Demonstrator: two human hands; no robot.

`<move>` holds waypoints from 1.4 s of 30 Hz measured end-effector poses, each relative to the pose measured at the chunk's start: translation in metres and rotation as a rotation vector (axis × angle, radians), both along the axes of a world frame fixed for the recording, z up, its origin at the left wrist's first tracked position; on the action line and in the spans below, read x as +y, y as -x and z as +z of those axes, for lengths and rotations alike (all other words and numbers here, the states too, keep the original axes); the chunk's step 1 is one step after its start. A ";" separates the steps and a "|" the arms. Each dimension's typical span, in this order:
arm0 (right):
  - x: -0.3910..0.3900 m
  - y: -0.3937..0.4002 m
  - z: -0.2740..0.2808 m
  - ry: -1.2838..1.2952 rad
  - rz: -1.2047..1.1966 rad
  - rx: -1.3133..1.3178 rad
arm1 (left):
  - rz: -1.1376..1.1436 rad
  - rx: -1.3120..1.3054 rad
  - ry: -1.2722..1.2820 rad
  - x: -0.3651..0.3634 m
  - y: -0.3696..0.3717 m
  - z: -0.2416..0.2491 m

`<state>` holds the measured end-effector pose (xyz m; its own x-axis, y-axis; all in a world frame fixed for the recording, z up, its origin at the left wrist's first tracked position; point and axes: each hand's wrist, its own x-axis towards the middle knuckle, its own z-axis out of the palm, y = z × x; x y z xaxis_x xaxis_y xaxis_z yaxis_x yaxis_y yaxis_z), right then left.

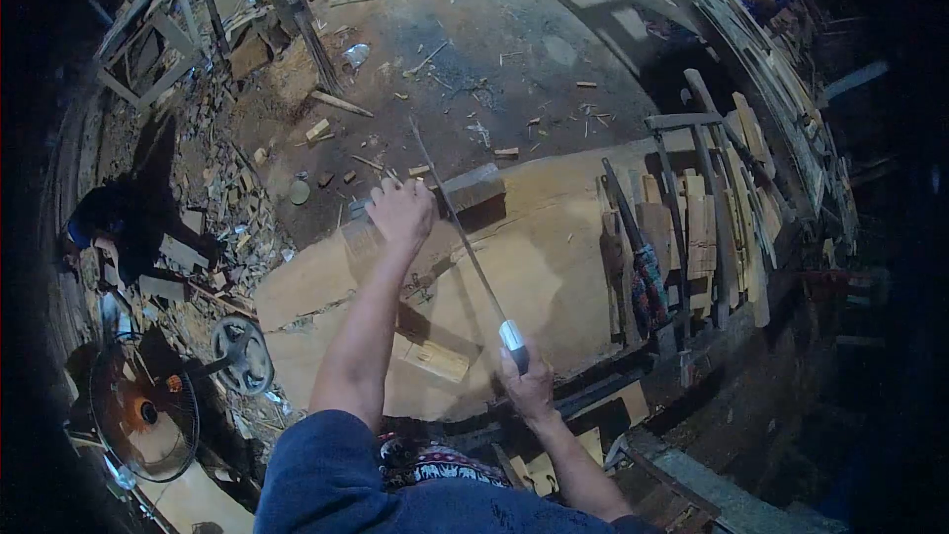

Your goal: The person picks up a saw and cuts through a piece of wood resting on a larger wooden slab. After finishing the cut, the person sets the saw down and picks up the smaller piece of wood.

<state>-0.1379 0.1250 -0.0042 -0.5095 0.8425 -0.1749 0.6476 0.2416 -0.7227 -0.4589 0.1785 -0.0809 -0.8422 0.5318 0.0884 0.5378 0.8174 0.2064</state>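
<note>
Long blade between the hands

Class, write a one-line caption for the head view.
Over a pale worktop, the right hand grips a long, thin tool reaching past the left hand.

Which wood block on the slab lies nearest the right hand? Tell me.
The pale block left of the right hand; the darker block lies beyond, near the left hand.

woodworking workshop, scrap wood, stacked boards, workbench
</note>
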 end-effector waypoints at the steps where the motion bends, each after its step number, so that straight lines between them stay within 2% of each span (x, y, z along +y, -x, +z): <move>1: 0.002 0.000 0.005 0.009 0.029 -0.024 | -0.001 -0.023 0.043 0.002 0.003 -0.004; 4: 0.004 -0.004 0.013 -0.052 0.084 -0.010 | 0.023 -0.102 0.036 0.009 -0.007 0.015; 10: -0.007 -0.003 0.007 -0.101 0.046 -0.039 | 0.036 -0.178 0.065 0.012 -0.009 0.021; 13: 0.004 0.035 -0.012 -0.018 0.047 -0.042 | 0.029 -0.202 0.084 0.012 -0.010 0.026; 16: 0.027 0.076 -0.013 -0.064 0.084 -0.080 | 0.065 -0.152 0.056 0.012 -0.010 0.018; 17: 0.030 0.076 -0.012 -0.076 0.072 0.035 | 0.063 -0.143 0.057 0.013 -0.007 0.020; 18: 0.032 0.073 -0.010 -0.085 0.062 0.143 | 0.075 -0.140 0.061 0.013 -0.008 0.021; 20: 0.024 0.053 0.006 -0.131 0.103 0.150 | 0.083 -0.147 0.066 0.014 -0.010 0.024; 24: 0.025 0.052 0.022 -0.098 0.100 0.006 | 0.069 -0.182 0.110 0.016 -0.009 0.023; 29: 0.018 0.054 0.003 -0.123 0.120 -0.062 | 0.056 -0.178 0.088 0.013 -0.008 0.018; 31: 0.018 0.051 0.005 0.044 -0.023 0.060 | 0.062 -0.184 0.064 0.013 -0.010 0.019; 34: -0.004 0.005 0.025 -0.073 0.030 0.142 | 0.083 -0.160 0.031 0.013 -0.010 0.018; 35: -0.009 -0.008 0.031 -0.162 0.038 0.087 | 0.084 -0.169 0.034 0.015 -0.009 0.020; 37: -0.016 -0.014 0.025 -0.097 0.024 0.064 | 0.076 -0.189 0.054 0.012 -0.013 0.014; 38: -0.017 -0.012 0.018 -0.041 0.011 0.059 | 0.074 -0.167 0.042 0.013 -0.011 0.011; 39: -0.005 0.003 0.007 -0.118 0.120 0.040 | 0.074 -0.143 0.029 0.014 -0.011 0.010; 41: 0.030 0.065 0.006 0.079 0.029 0.113 | 0.069 -0.130 0.037 0.013 -0.013 0.006; 42: 0.035 0.075 0.001 0.085 0.030 0.129 | 0.071 -0.119 0.037 0.013 -0.011 0.007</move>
